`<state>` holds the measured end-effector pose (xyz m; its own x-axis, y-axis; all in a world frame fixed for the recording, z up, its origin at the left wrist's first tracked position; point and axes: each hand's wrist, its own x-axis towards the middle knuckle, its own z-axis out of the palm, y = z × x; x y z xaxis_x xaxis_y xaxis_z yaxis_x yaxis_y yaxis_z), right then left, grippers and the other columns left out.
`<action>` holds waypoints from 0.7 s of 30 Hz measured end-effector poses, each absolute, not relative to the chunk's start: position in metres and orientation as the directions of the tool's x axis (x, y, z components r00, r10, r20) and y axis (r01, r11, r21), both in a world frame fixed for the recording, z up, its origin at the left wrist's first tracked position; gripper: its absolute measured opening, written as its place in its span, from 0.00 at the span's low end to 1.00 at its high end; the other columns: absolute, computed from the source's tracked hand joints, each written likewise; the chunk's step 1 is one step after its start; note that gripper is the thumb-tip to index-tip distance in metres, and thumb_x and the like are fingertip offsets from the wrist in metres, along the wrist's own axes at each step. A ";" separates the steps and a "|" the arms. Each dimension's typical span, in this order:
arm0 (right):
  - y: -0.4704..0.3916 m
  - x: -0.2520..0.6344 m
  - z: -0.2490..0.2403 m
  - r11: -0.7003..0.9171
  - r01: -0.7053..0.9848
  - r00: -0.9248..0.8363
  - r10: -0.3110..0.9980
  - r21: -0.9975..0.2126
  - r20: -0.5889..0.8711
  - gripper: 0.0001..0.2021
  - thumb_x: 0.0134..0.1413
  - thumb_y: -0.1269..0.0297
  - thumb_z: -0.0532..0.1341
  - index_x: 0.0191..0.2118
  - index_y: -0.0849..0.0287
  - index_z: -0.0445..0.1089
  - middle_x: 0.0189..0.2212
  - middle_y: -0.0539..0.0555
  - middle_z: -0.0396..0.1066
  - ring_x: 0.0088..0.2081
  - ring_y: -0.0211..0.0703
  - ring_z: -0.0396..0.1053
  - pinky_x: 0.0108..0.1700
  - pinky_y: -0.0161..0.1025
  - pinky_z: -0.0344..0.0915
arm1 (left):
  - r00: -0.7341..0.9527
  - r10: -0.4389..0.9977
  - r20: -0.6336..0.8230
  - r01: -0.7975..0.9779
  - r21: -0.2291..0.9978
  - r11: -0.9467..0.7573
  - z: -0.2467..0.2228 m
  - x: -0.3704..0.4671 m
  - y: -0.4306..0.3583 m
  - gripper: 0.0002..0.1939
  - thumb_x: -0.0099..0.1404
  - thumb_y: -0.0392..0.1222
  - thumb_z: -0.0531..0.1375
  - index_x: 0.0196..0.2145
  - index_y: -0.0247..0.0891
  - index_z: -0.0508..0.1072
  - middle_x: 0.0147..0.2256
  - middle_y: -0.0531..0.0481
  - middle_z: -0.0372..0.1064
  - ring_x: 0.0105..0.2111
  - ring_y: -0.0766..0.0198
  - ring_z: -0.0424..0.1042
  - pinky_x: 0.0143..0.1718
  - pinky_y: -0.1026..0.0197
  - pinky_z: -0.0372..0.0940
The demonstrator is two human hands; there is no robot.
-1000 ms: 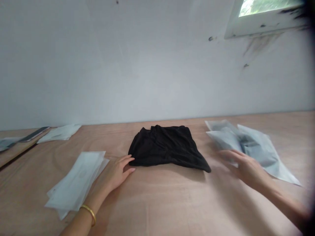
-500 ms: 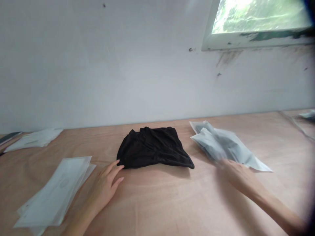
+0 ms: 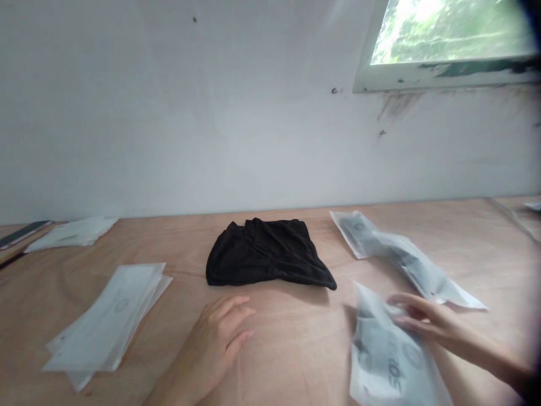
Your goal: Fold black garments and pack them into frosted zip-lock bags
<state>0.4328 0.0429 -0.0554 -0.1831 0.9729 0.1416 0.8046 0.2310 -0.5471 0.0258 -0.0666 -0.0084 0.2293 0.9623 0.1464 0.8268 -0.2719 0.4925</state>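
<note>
My right hand pinches a frosted plastic bag at its upper right side. Printed letters show on this bag, and something dark is inside it. Beyond that hand lie more frosted bags with dark contents. My left hand is open, fingers loosely stretched, just in front of a folded black cloth garment and apart from it. The garment lies in the middle of the table; its exact kind I cannot make out.
Flat frosted bags are stacked at the left of the wooden table. Behind them lie more white bags and a dark flat object. A cable runs at the far right. A white wall borders the table's back.
My right hand has drawn one bag off the pile at the right, towards me. My left hand has left the garment's left corner and shifted right and nearer to me.
</note>
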 end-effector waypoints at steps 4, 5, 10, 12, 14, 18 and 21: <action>-0.006 0.361 -0.045 0.327 0.583 -0.602 0.789 -0.744 -0.125 0.12 0.43 0.72 0.57 0.32 0.53 0.75 0.32 0.50 0.74 0.34 0.44 0.71 0.36 0.37 0.67 | 0.208 0.977 -0.055 0.680 0.726 -0.104 -0.014 0.065 -0.067 0.13 0.62 0.46 0.61 0.44 0.43 0.73 0.47 0.46 0.72 0.47 0.54 0.70 0.51 0.52 0.63; -0.015 0.340 -0.042 0.358 0.519 -0.673 0.731 -0.776 -0.113 0.14 0.43 0.75 0.55 0.31 0.54 0.75 0.33 0.50 0.73 0.36 0.43 0.71 0.39 0.37 0.67 | 0.205 0.969 -0.140 0.633 0.774 -0.022 -0.019 0.075 -0.067 0.15 0.60 0.49 0.63 0.44 0.42 0.73 0.43 0.46 0.73 0.43 0.54 0.72 0.47 0.53 0.65; -0.023 0.279 -0.040 0.493 0.310 -0.698 0.699 -0.813 0.158 0.14 0.52 0.76 0.52 0.33 0.55 0.74 0.38 0.54 0.69 0.43 0.43 0.68 0.45 0.38 0.65 | 0.256 0.885 -0.390 0.334 0.894 0.298 -0.051 0.107 -0.070 0.31 0.43 0.40 0.72 0.45 0.41 0.66 0.35 0.53 0.71 0.36 0.58 0.71 0.34 0.61 0.64; -0.014 0.277 -0.043 0.378 0.290 -0.606 0.784 -0.879 0.137 0.11 0.55 0.67 0.57 0.44 0.53 0.71 0.46 0.56 0.68 0.47 0.46 0.67 0.46 0.40 0.65 | 0.232 0.903 -0.363 0.156 0.930 0.334 -0.056 0.106 -0.076 0.32 0.43 0.31 0.69 0.46 0.41 0.63 0.37 0.53 0.71 0.37 0.59 0.71 0.34 0.63 0.63; -0.006 0.280 -0.046 0.209 0.271 -0.557 0.830 -0.940 0.023 0.17 0.53 0.57 0.62 0.48 0.55 0.69 0.44 0.56 0.70 0.43 0.47 0.69 0.40 0.39 0.66 | 0.196 0.923 -0.331 0.026 0.943 0.332 -0.054 0.101 -0.082 0.33 0.44 0.26 0.66 0.47 0.41 0.61 0.36 0.54 0.71 0.38 0.60 0.71 0.34 0.63 0.63; -0.005 0.277 -0.040 -0.040 0.140 -0.584 0.804 -0.989 -0.115 0.17 0.50 0.49 0.63 0.36 0.59 0.70 0.22 0.47 0.65 0.23 0.36 0.61 0.24 0.33 0.57 | 0.166 0.925 -0.342 -0.043 0.935 0.353 -0.035 0.093 -0.093 0.41 0.39 0.25 0.69 0.49 0.42 0.57 0.39 0.52 0.70 0.36 0.61 0.71 0.34 0.63 0.64; -0.013 0.269 -0.029 -0.013 0.011 -0.542 0.840 -1.000 -0.017 0.16 0.48 0.54 0.66 0.40 0.57 0.68 0.24 0.46 0.66 0.24 0.35 0.62 0.26 0.33 0.59 | 0.153 0.946 -0.287 -0.152 0.939 0.309 -0.017 0.092 -0.094 0.34 0.47 0.32 0.68 0.49 0.41 0.57 0.36 0.53 0.71 0.32 0.65 0.71 0.31 0.65 0.62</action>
